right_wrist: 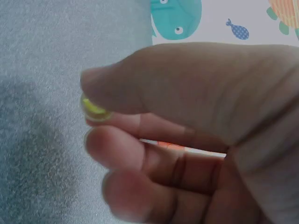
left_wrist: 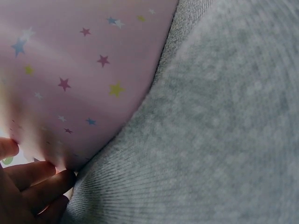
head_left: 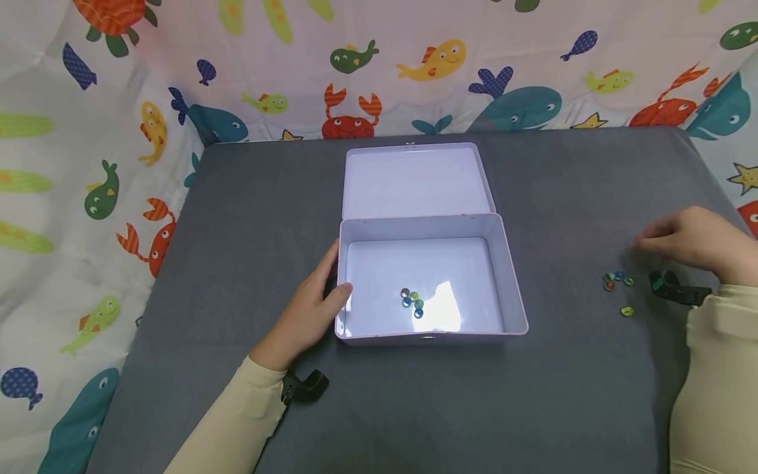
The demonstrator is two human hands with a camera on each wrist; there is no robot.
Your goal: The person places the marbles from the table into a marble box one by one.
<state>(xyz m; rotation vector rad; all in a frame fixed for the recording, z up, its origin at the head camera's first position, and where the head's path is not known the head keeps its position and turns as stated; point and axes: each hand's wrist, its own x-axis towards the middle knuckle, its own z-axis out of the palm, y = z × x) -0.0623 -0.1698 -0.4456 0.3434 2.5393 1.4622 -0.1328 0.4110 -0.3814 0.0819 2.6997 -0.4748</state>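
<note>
Left hand [head_left: 302,316]: I grip the box [head_left: 508,283] at nine o'clock
Right hand [head_left: 699,240]: I pinch a yellow marble [right_wrist: 95,111], three o'clock from the box
Loose marbles [head_left: 619,276]: eight o'clock from my right hand

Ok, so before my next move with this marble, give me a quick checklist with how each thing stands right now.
1. Lid open: ok, folded back behind the box.
2. Box steadied: ok, the left hand grips its left side.
3. Yellow marble held: ok, the right hand pinches it.
4. Right hand over the box: not ok, it is well off to the box's right.
5. Room inside: ok, bare floor surrounds the marbles in the box.
6. Table free of loose marbles: not ok, several lie near the right hand.
</note>
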